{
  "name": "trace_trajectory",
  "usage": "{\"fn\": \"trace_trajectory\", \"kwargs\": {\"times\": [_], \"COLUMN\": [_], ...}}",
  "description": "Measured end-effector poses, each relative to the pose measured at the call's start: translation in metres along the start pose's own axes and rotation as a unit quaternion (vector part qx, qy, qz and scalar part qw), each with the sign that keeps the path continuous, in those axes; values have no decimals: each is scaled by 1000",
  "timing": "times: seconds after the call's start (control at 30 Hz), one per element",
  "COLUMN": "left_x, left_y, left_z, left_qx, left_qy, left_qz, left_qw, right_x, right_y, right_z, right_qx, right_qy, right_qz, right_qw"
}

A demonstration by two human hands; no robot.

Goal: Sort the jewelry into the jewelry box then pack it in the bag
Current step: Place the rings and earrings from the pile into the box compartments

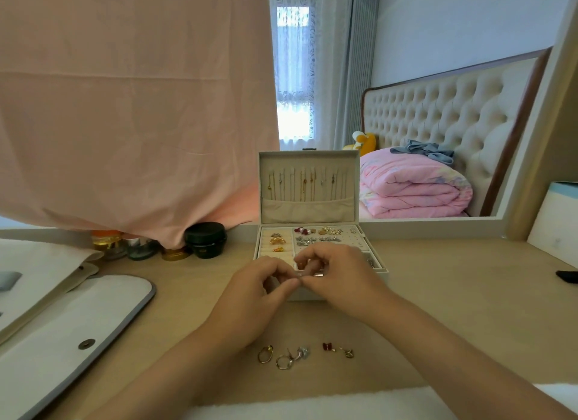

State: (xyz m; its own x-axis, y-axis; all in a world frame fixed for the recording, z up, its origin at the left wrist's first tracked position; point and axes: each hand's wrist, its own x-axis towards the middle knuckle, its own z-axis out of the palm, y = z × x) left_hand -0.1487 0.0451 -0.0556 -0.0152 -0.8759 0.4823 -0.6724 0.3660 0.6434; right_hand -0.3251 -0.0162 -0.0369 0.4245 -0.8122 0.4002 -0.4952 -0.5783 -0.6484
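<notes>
Found a white bag (78, 325) with grey edging lying flat on the left of the desk (453, 294), a round snap showing on it. Saw behind it a black jar (205, 239) and some amber and glass bottles (108, 241), half tucked under the hem of a hanging pink cloth (125, 106). Met both hands in front of the jewelry box (308, 210), hiding its front compartments: left hand (262, 289) and right hand (341, 272), fingers curled, tips meeting, together pinching a small piece (301, 274), pale and too tiny to identify.

Took in the jewelry box itself: cream, open at the middle of the desk, lid upright, thin chains hung in a row above a fabric pocket. Made out gold rings in slots at the tray's left, and red, pearl and silver earrings on the pad to the right. Counted loose jewelry on the desk between the forearms, apart from the box: a gold ring (266, 354), a silver ring (284, 362) beside a pale-stone piece (303, 353), and a red clover piece (327, 346) next to a small gold one.

Worked at a light wooden top, white fabric along its near edge. Saw, beyond the cloth, a lace-curtained window (294, 75), a tufted headboard (438, 106) and a folded pink quilt (413, 185).
</notes>
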Motion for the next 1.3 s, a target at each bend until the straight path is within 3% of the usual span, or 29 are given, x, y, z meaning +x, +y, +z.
{"fn": "trace_trajectory", "kwargs": {"times": [0.27,0.43,0.77,0.9,1.0,1.17,1.3], "left_x": [60,109,167,175,176,174,173], "left_y": [15,24,12,2,-7,-10,-8], "left_z": [9,15,50,56,54,49,45], "left_qx": [7,-21,-124,-133,-154,-157,-154], "left_qy": [-3,-4,21,38,43,12,-33], "left_qz": [7,21,-38,-56,-75,-74,-67], "left_qw": [1000,1000,991,989,984,985,985], "right_x": [30,59,100,109,108,104,104], "right_y": [-1,10,54,81,92,90,88], "right_z": [-36,-60,-76,-74,-72,-65,-59], "right_qx": [-32,54,150,36,-81,-262,-342], "right_qy": [86,96,116,136,100,46,38], "right_qz": [2,24,70,72,77,52,41], "right_qw": [996,994,979,987,989,963,938]}}
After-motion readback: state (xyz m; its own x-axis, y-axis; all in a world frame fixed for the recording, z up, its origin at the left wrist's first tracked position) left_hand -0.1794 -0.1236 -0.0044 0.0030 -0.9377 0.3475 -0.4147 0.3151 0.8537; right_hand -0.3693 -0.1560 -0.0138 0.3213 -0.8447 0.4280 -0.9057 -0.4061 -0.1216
